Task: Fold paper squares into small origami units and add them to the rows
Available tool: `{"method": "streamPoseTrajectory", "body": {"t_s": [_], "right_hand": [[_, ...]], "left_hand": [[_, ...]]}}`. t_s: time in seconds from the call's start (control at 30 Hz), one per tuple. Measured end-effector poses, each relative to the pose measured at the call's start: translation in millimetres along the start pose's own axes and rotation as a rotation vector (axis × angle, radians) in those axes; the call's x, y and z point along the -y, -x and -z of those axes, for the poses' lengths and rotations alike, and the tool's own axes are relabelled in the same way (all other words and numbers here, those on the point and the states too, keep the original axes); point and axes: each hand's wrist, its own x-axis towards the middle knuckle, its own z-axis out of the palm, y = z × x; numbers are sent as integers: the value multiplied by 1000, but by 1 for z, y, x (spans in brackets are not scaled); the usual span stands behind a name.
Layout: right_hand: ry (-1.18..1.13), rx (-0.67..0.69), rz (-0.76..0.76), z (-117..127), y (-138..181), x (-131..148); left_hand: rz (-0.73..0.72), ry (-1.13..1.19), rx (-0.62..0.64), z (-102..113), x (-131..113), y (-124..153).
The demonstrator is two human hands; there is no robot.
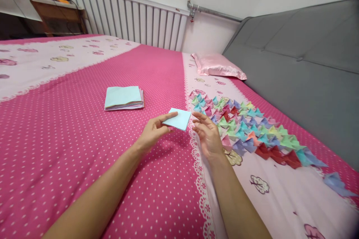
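Two bare forearms reach forward from the bottom edge, the left forearm and the right forearm, over a pink bedspread with white dots and pale, lace-edged bands. The left hand pinches a light blue piece of paper by its left side, thumb below and fingers above, holding it over the bed, between the two hands. The right hand is loosely open, fingers half curled beside the paper's right corner; whether a fingertip touches it, I cannot tell.

Beyond the left hand lies a stack of paper sheets, pale blue on top, other colours showing at its edges. To the right, crowded rows of folded paper boats in red, pink, green, blue, purple and yellow cover a pale band; anything inside their folds is too small to tell. One blue boat sits apart, nearer the camera. Behind them are a pink pillow and a grey padded headboard. A white radiator lines the wall.
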Motion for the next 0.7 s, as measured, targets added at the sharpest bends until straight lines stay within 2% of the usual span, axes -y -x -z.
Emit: {"method": "streamPoseTrajectory", "body": {"t_s": [0.2,0.43,0.7], "right_hand": [[2,123,68,-1,1,-2],[157,138,194,-3,2,-3],[265,244,187,-2,4,-4]], "left_hand": [[-37,80,52,6,11,-5],[-74,64,53,6,11,-4],[-107,-7,109,6,10,-2]]}}
